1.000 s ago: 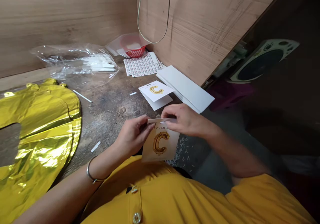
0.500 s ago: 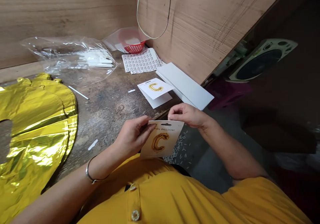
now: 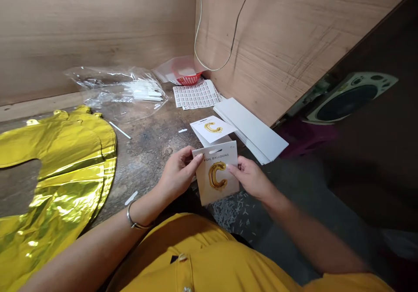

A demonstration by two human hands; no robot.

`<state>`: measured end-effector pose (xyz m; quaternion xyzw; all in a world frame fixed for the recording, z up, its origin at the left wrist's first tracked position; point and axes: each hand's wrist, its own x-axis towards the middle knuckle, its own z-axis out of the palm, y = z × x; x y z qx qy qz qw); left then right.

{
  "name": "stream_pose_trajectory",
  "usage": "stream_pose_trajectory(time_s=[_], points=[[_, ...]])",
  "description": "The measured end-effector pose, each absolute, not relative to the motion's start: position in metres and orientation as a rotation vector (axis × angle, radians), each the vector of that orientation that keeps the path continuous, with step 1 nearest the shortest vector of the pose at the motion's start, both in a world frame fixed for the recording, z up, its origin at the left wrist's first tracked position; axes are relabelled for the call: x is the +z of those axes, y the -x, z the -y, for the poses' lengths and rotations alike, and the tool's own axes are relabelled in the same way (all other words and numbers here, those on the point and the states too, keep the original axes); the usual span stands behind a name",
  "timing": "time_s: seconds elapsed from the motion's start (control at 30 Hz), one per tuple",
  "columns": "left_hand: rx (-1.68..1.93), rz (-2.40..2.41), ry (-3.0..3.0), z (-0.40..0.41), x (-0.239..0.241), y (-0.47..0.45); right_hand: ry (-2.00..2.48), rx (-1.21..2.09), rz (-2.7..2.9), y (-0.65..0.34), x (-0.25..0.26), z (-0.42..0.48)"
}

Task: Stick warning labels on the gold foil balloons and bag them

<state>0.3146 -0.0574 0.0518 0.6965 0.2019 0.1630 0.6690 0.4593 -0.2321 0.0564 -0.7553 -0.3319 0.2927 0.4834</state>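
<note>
Between both hands, at the table's front edge, is a white foil balloon card (image 3: 212, 189) with a golden letter C and a hang slot at its top. My left hand (image 3: 179, 172) pinches the card's upper left side, thumb on the front. My right hand (image 3: 252, 176) grips its right edge, with the thumb on the printed face and the other fingers hidden behind. Just beyond it, a second folded card (image 3: 209, 129) with the same C lies on the table. Yellow-gold foil balloons (image 3: 75, 166) lie flat to the left of my left arm.
A stack of blank white cards (image 3: 254, 131) lies at the table's right edge. Behind are a sticker sheet (image 3: 196, 95), a red basket (image 3: 189, 81) and a clear bag of white sticks (image 3: 143, 92). One loose stick (image 3: 120, 130) and small paper cutouts (image 3: 131, 198) lie on the table.
The held card has risen and now faces me more squarely. My right hand has moved from above its top edge down to grip its right side. The view has shifted slightly.
</note>
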Motion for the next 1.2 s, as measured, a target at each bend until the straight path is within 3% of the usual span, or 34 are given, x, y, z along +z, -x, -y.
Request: stream_pose_trajectory(time_s=[0.13,0.23,0.53,0.83,1.1,1.2], points=[[0.595,-0.332,-2.245,0.014,0.055,-0.346,1.718,0.582,0.688,-0.496,0.066,0.195],[0.518,-0.15,-2.487,-0.011,0.042,-0.371,1.9,0.383,0.722,-0.541,0.082,0.162],[0.329,0.109,-2.696,-0.012,0.007,-0.381,2.614,0.259,0.882,-0.56,0.044,0.098],[0.375,-0.117,-2.801,-0.005,0.004,-0.39,2.832,0.164,0.982,-0.543,0.045,0.092],[0.295,-0.111,-2.864,-0.005,0.003,-0.393,2.86,0.193,1.032,-0.523,0.056,0.173],[0.284,-0.115,-2.874,-0.004,0.004,-0.393,2.788,0.389,1.177,-0.497,0.063,0.234]])
